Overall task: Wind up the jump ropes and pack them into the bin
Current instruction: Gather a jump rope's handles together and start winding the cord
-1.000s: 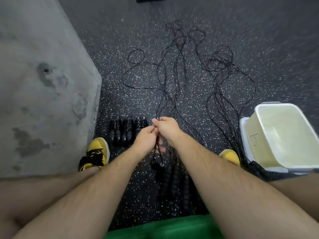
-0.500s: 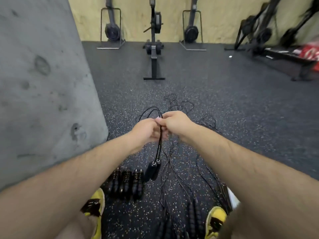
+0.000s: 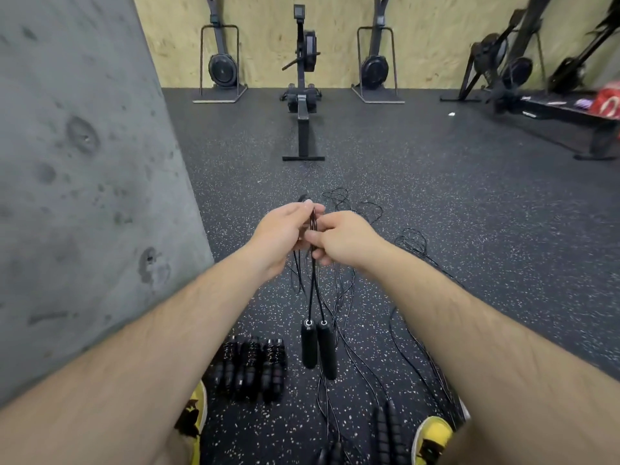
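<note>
The left hand (image 3: 280,234) and the right hand (image 3: 345,238) are raised in front of the body, close together, and both are closed on the thin black cord of a jump rope (image 3: 312,229). The cord passes between the fingers of the left hand and is pinched by the thumb and bent fingers of the right hand, just beside it. A small loop of the cord comes out above the left hand. Below the hands two strands hang down, and at their ends the two black cylinder handles (image 3: 318,349) hang side by side, above the floor (whether they touch it I cannot tell).

Under the hands the dark rubber floor with white speckles (image 3: 469,213) carries several more thin black loose ropes (image 3: 355,209), spread and crossing each other from near the feet to a little beyond the hands. To the left of the hanging handles, three black wound-up rope bundles (image 3: 250,372) lie in a row, touching one another. More black ribbed handles (image 3: 389,427) lie between the two yellow shoes (image 3: 432,437).

On the left a grey concrete wall (image 3: 84,196) stands near the left forearm, so the room on this side is narrow. To the front and right the floor is open. A black rowing machine (image 3: 303,92) stands well ahead, in front of a plywood wall (image 3: 432,35).
</note>
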A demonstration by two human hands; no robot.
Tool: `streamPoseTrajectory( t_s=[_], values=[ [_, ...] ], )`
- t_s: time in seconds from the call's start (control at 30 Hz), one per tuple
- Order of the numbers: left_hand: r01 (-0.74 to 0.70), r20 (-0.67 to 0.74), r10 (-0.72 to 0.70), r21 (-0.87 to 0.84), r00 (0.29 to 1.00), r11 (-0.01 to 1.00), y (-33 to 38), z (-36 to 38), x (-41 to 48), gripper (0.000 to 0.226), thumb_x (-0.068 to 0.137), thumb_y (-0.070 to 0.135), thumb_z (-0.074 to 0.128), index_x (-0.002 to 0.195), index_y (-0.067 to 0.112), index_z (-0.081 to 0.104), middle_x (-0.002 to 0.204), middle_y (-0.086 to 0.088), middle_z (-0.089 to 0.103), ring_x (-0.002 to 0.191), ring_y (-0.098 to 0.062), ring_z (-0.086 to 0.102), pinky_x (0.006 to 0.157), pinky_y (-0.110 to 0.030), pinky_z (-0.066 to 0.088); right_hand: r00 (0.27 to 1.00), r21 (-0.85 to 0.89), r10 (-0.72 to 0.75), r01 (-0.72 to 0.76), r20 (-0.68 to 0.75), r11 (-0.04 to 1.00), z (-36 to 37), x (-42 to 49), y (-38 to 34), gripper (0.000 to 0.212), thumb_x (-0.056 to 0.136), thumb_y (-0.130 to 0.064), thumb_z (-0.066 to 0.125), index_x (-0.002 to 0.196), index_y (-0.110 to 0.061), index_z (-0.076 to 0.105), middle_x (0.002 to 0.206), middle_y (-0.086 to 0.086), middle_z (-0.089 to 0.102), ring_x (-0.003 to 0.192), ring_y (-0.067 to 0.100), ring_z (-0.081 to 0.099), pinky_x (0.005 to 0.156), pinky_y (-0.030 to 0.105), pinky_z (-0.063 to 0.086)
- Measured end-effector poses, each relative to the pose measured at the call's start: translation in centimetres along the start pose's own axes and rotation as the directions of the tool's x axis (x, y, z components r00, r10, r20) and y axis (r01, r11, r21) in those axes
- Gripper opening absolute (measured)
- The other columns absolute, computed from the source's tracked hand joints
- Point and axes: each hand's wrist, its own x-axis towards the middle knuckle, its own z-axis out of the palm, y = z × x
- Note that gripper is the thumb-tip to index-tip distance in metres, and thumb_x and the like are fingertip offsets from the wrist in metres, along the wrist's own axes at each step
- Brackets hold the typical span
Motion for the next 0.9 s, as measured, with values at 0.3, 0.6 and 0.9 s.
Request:
streamPoseTrajectory(
  t_s=[0.3, 0.6, 0.9],
  values=[
    [-0.023, 0.170, -0.010, 0.195, 0.985, 0.980, 0.2, -1.1, -2.1, 0.035, 0.111, 0.031, 0.037, 0.109, 0.015, 0.069, 0.102, -0.004, 0.078, 0.098, -0.019, 0.073, 0.092, -0.039, 0.057, 0.959, -0.064, -0.134, 0.121, -0.252, 0.991, -0.5, 0.1, -0.8, 0.030, 0.094, -0.022, 0.064, 0.072, -0.002, 0.059, 0.066, 0.007, 0.053, 0.042, 0.005, 0.039, 0.044, 0.017, 0.033],
    [-0.199, 0.062, 0.195, 0.525, 0.979, 0.828, 0.5, -2.5, -2.5, 0.026, 0.098, 0.028, 0.067, 0.092, 0.003, 0.070, 0.069, -0.002, 0.052, 0.059, -0.015, 0.042, 0.059, -0.031, 0.033, 0.986, 0.245, -0.073, 0.109, -0.152, 0.963, -0.7, 0.1, -1.2, 0.014, 0.092, -0.013, 0.059, 0.095, -0.007, 0.071, 0.083, 0.005, 0.071, 0.071, 0.014, 0.059, 0.060, 0.028, 0.046],
    [-0.246, -0.015, 0.265, 0.319, 0.964, 0.915, 1.6, -3.5, -2.0, 0.017, 0.095, 0.039, 0.069, 0.088, 0.028, 0.081, 0.069, 0.001, 0.058, 0.067, -0.013, 0.047, 0.068, -0.033, 0.039, 0.995, -0.082, -0.095, 0.097, 0.028, 0.992, 0.4, -1.1, -0.4, 0.021, 0.091, -0.025, 0.071, 0.084, -0.006, 0.069, 0.073, 0.001, 0.070, 0.053, 0.010, 0.057, 0.055, 0.020, 0.046]
  ],
)
